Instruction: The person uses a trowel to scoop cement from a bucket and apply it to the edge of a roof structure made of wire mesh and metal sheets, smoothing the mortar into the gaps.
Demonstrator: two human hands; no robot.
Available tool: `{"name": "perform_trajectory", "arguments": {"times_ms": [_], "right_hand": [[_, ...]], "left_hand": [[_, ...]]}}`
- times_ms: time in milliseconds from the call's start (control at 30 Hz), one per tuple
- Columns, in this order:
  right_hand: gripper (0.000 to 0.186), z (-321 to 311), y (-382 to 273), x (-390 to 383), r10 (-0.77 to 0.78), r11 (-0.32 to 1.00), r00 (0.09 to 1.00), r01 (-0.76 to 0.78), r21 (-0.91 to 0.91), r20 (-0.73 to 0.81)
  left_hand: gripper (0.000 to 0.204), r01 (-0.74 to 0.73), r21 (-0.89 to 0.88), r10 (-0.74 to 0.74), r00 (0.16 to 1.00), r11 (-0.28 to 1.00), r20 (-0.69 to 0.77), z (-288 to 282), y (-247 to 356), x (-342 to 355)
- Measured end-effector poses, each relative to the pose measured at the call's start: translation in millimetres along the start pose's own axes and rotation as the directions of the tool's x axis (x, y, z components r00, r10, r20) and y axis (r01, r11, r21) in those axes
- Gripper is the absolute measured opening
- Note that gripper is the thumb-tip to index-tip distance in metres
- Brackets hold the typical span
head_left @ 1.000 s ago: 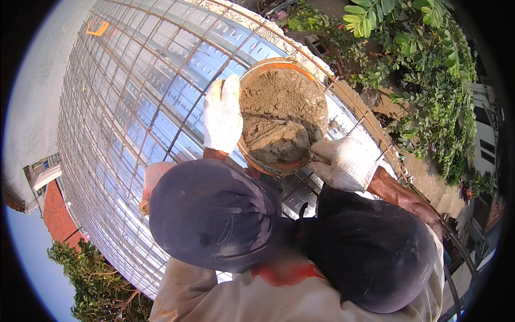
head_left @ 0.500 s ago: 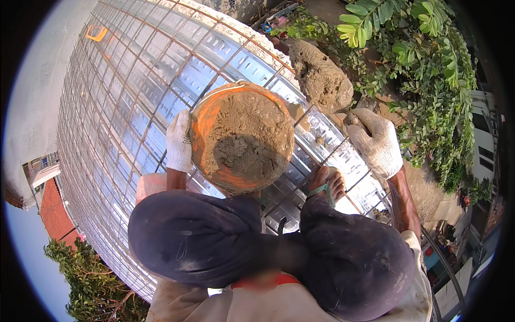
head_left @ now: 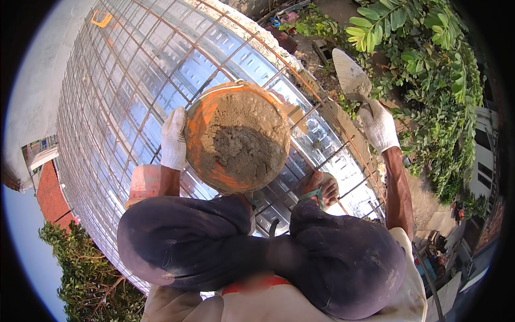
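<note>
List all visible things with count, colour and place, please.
Bucket: one, orange, centre
Mortar: one mass, grey-brown, in bucket
Trowel: one, grey, upper right
Metal decking: count unclear, silver, around bucket
Steel mesh: one, rust-brown, over decking
Container: one, pinkish, lower left of bucket
Frame-like object: one, orange, upper left
Plants: several, green, right and lower left
Tiled roof: one, red, far left
Building: one, white, far right
Trousered legs: two, dark, below bucket
Sandalled foot: one clear, green strap, lower right of bucket
Left hand: one, white glove, bucket's left side
Right hand: one, white glove, holding trowel
</note>
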State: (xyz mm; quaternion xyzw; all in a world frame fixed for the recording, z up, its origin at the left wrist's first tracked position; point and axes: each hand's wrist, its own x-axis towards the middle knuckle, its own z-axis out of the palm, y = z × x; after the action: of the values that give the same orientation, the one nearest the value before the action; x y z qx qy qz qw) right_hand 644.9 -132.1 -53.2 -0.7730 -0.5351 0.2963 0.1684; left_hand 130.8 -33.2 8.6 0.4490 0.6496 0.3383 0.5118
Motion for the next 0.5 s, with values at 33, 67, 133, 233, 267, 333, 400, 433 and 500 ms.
{"name": "perform_trajectory", "arguments": {"times_ms": [33, 67, 133, 233, 267, 333, 400, 433, 500], "right_hand": [[0.034, 0.2, 15.3, 4.7, -0.026, 1.0, 1.0, 0.026, -0.018, 0.011], [0.031, 2.5, 22.9, 10.6, -0.058, 0.998, 0.998, 0.059, -0.034, 0.026], [0.034, 2.5, 31.8, 24.9, 0.094, 0.996, 0.972, -0.092, -0.02, 0.216], [0.039, 8.3, 35.5, 39.6, 0.089, 0.996, 0.932, -0.087, -0.019, 0.351], [0.041, 17.3, 36.9, 45.9, 0.042, 0.999, 0.924, -0.042, -0.008, 0.38], [0.045, 37.6, 28.8, 64.5, -0.073, 0.991, 0.917, 0.112, -0.077, 0.392], [0.048, 50.1, 33.1, 83.7, -0.107, 0.975, 0.888, 0.182, -0.129, 0.446], [0.05, 65.6, 35.2, 97.9, -0.126, 0.974, 0.875, 0.2, -0.11, 0.467], [0.049, 71.1, 35.0, 105.0, -0.154, 0.969, 0.864, 0.228, -0.099, 0.48]], "left_hand": [[0.041, 0.009, -0.007, -0.009, 1.0, 1.0, 0.001, 4.0, 1.4, 1.6], [0.04, 0.018, -0.014, -0.018, 1.0, 1.0, -0.005, 6.1, 2.6, 0.3], [0.039, 0.028, -0.022, -0.028, 0.999, 0.999, -0.023, 9.7, 5.2, -1.1], [0.038, 0.014, -0.023, -0.014, 1.0, 1.0, -0.023, 16.9, 5.6, 0.9], [0.038, 0.0, -0.009, 0.0, 1.0, 1.0, -0.018, 15.4, 5.9, -0.3], [0.038, -0.007, 0.012, 0.007, 1.0, 1.0, -0.018, 10.4, 6.2, -2.6], [0.039, 0.002, 0.007, -0.002, 1.0, 1.0, -0.001, 14.2, 5.8, 0.7], [0.039, -0.001, 0.023, 0.001, 1.0, 1.0, -0.02, 10.4, 8.8, -3.5], [0.039, -0.002, 0.041, 0.003, 0.999, 0.999, -0.032, 15.3, 12.4, -5.6]]}}
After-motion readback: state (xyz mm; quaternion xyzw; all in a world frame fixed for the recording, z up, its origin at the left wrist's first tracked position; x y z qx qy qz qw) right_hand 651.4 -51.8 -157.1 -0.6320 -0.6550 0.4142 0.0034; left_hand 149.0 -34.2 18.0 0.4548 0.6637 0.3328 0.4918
